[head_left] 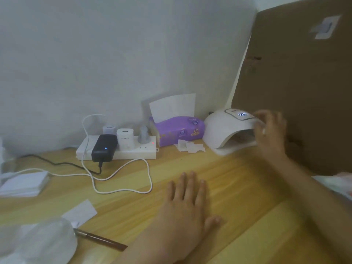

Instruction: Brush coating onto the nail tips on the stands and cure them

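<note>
A white curing lamp (224, 128) stands at the back right of the wooden table (238, 174), its display lit and its opening facing me. Something pale shows dimly inside the opening; I cannot make out nail tips or stands. My right hand (270, 128) is at the lamp's right front edge, fingers loosely curled, blurred, holding nothing that I can see. My left hand (186, 204) lies flat on the table in the middle, fingers straight. A brown-handled brush (101, 240) lies at the lower left.
A purple tissue pack (179, 130) and crumpled tissues (190, 146) sit left of the lamp. A white power strip (118, 147) with chargers and looping cables is further left. A large cardboard box (297, 82) rises at the right. White pads (22, 182) and paper lie at the left.
</note>
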A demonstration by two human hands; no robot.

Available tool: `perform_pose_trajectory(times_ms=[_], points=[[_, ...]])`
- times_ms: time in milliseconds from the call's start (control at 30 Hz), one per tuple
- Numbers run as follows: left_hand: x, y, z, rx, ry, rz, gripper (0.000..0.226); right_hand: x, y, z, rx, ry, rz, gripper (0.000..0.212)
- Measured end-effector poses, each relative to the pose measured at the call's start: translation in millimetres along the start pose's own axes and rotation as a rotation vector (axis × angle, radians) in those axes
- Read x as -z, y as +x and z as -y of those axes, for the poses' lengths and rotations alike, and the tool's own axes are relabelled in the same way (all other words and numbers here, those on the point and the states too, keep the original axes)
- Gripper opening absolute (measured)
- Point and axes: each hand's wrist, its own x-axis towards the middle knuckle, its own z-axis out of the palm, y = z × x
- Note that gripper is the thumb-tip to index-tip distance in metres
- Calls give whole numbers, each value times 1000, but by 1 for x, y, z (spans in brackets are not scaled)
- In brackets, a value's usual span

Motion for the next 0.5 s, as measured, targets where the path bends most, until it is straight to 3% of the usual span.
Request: perform_pose_trajectory(times_ms=[67, 133, 500], points=[[-2, -1, -2, -26, 59, -6, 96, -3, 14, 9, 184, -230, 175, 37], [1, 0, -2, -9, 56, -7, 91, -9, 28, 16, 200, -308, 275, 39], [3, 3, -2, 18, -22, 45, 80, -24, 33, 29, -55, -190, 225, 33]])
